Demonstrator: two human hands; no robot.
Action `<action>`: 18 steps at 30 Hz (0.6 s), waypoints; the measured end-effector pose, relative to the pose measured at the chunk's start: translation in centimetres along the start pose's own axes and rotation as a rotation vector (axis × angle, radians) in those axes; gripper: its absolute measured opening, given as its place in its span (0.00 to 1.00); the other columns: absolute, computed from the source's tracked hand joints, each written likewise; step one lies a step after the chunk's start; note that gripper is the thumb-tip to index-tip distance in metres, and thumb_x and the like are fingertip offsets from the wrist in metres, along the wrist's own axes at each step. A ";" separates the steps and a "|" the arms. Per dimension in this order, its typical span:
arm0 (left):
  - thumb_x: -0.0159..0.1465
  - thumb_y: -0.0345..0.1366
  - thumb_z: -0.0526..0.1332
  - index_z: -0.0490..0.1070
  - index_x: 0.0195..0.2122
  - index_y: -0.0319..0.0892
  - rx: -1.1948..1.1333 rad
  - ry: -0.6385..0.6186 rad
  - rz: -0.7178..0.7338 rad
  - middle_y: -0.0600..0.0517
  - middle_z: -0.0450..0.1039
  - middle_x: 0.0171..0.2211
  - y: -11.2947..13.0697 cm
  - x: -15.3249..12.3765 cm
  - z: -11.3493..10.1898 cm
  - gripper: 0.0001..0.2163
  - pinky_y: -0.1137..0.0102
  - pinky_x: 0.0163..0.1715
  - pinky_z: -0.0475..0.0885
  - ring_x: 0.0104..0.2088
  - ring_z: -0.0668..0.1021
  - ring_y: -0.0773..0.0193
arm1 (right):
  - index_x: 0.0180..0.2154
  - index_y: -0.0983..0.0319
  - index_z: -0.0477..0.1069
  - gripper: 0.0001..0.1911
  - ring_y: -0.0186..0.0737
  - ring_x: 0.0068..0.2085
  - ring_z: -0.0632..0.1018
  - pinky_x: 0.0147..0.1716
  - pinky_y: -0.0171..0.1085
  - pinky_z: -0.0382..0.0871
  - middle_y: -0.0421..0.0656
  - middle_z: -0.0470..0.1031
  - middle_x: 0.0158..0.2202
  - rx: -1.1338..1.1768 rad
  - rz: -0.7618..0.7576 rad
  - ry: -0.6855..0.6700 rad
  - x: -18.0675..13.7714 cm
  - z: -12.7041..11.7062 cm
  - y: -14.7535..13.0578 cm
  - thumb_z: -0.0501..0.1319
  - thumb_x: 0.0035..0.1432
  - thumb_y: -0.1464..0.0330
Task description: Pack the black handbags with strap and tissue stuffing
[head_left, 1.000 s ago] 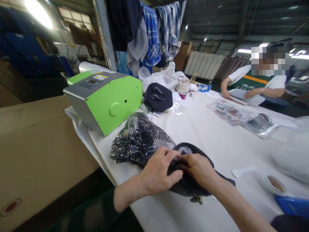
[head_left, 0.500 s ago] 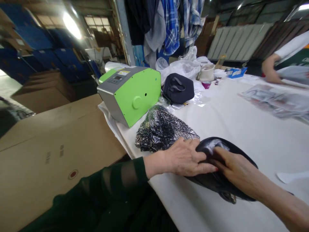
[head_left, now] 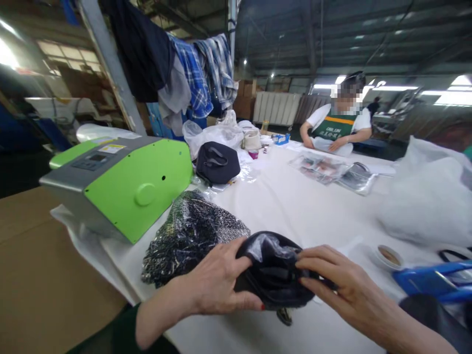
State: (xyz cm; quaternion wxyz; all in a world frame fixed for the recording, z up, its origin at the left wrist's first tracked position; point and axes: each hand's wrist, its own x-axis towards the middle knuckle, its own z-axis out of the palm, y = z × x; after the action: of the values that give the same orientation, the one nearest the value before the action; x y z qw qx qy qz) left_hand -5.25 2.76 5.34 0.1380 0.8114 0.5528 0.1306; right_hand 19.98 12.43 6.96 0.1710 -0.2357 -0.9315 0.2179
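Both my hands grip a dark cap (head_left: 275, 269) with clear plastic stuffed in its crown, held just above the white table (head_left: 295, 206). My left hand (head_left: 216, 282) clasps its left side, thumb under and fingers over. My right hand (head_left: 339, 287) pinches its right edge with bent fingers. A small metal buckle (head_left: 284, 316) hangs below the cap. Just left of my left hand lies a bag of dark shiny patterned pieces (head_left: 191, 236).
A green and grey machine (head_left: 121, 184) stands at the table's left edge, a cardboard box (head_left: 40, 275) beside it. A second dark cap (head_left: 217, 163), white plastic bags (head_left: 429, 196), a tape roll (head_left: 387, 255) and a blue crate (head_left: 431, 281) lie around. A co-worker (head_left: 337, 130) sits at the far end.
The cap has been lifted and bunched between my hands; earlier they pressed it flat on the table. My view has swung back right, showing the co-worker again.
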 end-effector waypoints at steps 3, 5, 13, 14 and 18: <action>0.62 0.47 0.57 0.71 0.43 0.40 0.076 0.241 0.045 0.36 0.54 0.58 1.4 -0.2 0.0 0.16 0.47 0.52 0.61 0.58 0.60 0.41 | 0.40 0.54 0.72 0.07 0.39 0.45 0.74 0.43 0.37 0.70 0.44 0.71 0.44 0.037 0.052 0.002 -1.8 -0.1 1.4 0.57 0.60 0.65; 0.65 0.36 0.53 0.72 0.39 0.40 0.096 0.401 0.067 0.39 0.61 0.53 2.4 0.1 0.1 0.09 0.50 0.50 0.64 0.54 0.64 0.46 | 0.39 0.55 0.72 0.07 0.39 0.45 0.73 0.44 0.36 0.70 0.44 0.71 0.43 0.106 0.093 0.011 -2.3 0.0 1.8 0.56 0.61 0.65; 0.61 0.27 0.54 0.69 0.42 0.40 0.001 0.037 -0.067 0.46 0.73 0.39 4.5 3.5 0.7 0.09 0.56 0.42 0.69 0.41 0.73 0.52 | 0.35 0.59 0.74 0.12 0.36 0.39 0.72 0.41 0.34 0.67 0.43 0.69 0.36 0.181 0.148 0.074 0.1 0.9 0.5 0.52 0.63 0.67; 0.61 0.27 0.55 0.69 0.42 0.40 -0.021 -0.014 -0.075 0.46 0.73 0.40 4.6 3.8 0.7 0.10 0.57 0.43 0.69 0.42 0.73 0.52 | 0.34 0.60 0.75 0.12 0.36 0.37 0.72 0.39 0.34 0.67 0.42 0.69 0.35 0.182 0.146 0.068 0.5 1.0 0.2 0.53 0.63 0.68; 0.62 0.28 0.54 0.68 0.40 0.42 -0.033 -0.040 -0.124 0.49 0.73 0.38 4.4 4.5 1.2 0.07 0.65 0.39 0.70 0.39 0.75 0.56 | 0.33 0.62 0.76 0.09 0.35 0.33 0.73 0.35 0.32 0.67 0.41 0.71 0.30 0.232 0.117 0.038 1.7 1.1 -0.1 0.56 0.60 0.71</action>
State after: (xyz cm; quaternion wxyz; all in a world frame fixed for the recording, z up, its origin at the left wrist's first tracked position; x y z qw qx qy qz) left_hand 0.61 5.35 6.16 0.1704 0.7754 0.5971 0.1147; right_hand 18.12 12.87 6.42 0.2016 -0.2725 -0.8813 0.3293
